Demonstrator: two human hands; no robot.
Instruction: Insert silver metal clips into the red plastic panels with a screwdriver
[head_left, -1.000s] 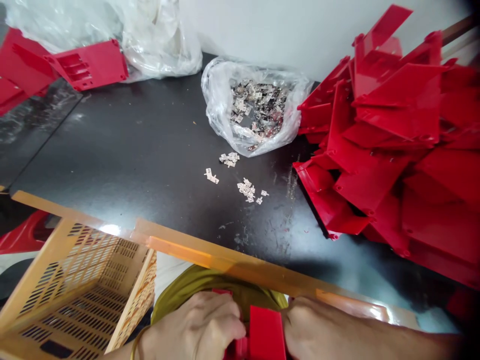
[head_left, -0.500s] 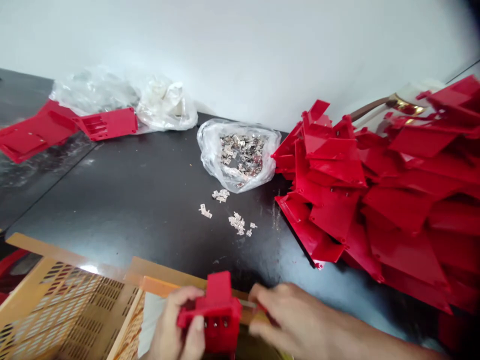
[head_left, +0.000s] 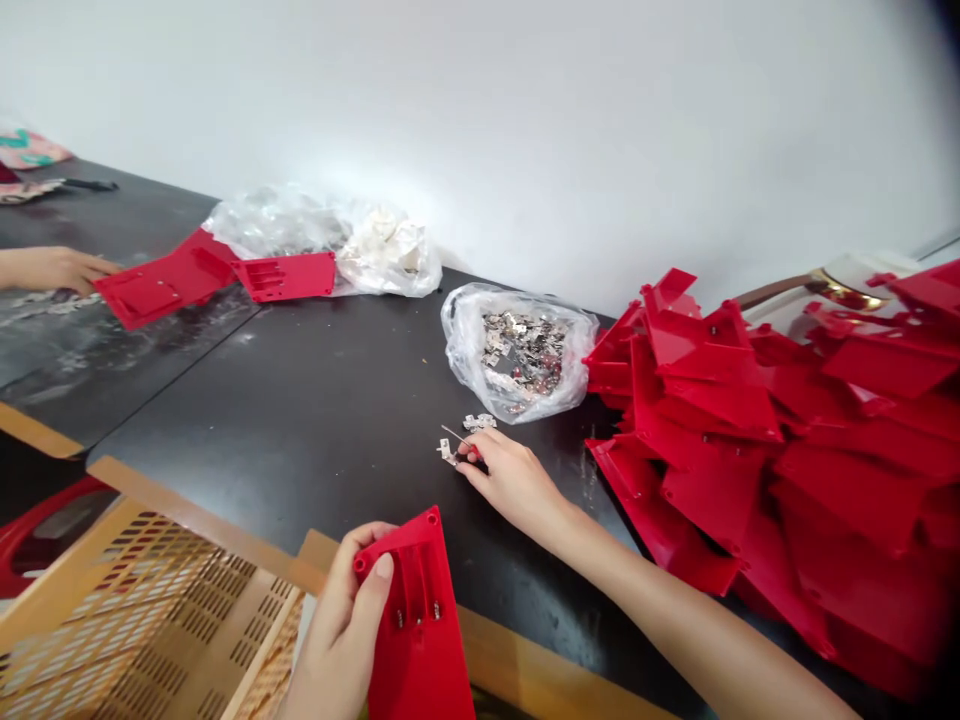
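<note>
My left hand [head_left: 349, 610] is closed on a red plastic panel [head_left: 424, 640], thumb on its face near the upper edge. Molded slots with small metal springs show on that panel. Over the black table, my right hand [head_left: 510, 475] grips a small screwdriver [head_left: 471, 448] with a red handle and a thin metal shaft pointing left. Its fingertips are beside loose metal contact plates [head_left: 448, 450], partly hiding some. More metal plates [head_left: 480, 422] lie just behind the hand. A clear plastic bag [head_left: 457, 335] full of such plates stands open farther back.
Red plastic parts [head_left: 750, 430] are heaped on the right. At lower left is a yellow slatted crate [head_left: 172, 610]. Another person's hand [head_left: 67, 270] touches a red panel [head_left: 169, 280] at far left, near plastic bags [head_left: 281, 225] against the wall.
My right hand has moved from beside the red panel up to the loose metal plates. The panel in my left hand has turned to show its slotted face. Another person's hand has appeared at left.
</note>
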